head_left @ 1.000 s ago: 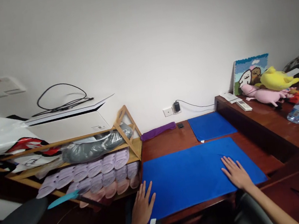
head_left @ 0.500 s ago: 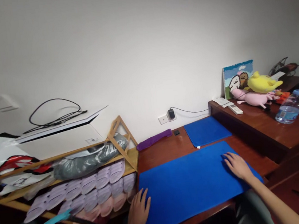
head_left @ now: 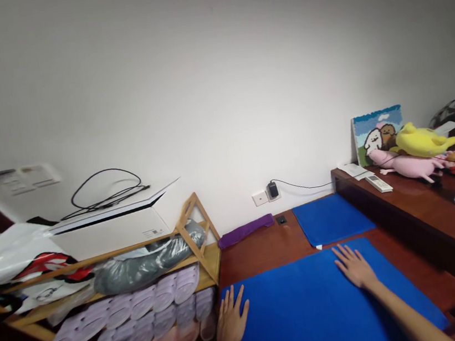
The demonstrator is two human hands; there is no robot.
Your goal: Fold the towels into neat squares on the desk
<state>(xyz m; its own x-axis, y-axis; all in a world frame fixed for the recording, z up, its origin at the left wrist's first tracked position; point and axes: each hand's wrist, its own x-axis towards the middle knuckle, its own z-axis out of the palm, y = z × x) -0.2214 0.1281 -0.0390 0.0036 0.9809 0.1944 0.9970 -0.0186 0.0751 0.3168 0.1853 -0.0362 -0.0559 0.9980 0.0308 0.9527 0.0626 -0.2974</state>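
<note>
On the desk (head_left: 256,257) lies the large blue cloth (head_left: 305,311); at its left edge the left hand (head_left: 231,321) and near its far edge the right hand (head_left: 356,270) spread palm-down, gripping nothing. Uneven pushing could ruck it against the smaller blue cloth (head_left: 332,221) behind it.

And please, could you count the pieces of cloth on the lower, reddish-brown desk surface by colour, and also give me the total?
Blue: 2, the larger cloth and the smaller cloth
Purple: 1, the long narrow cloth
Total: 3
</note>
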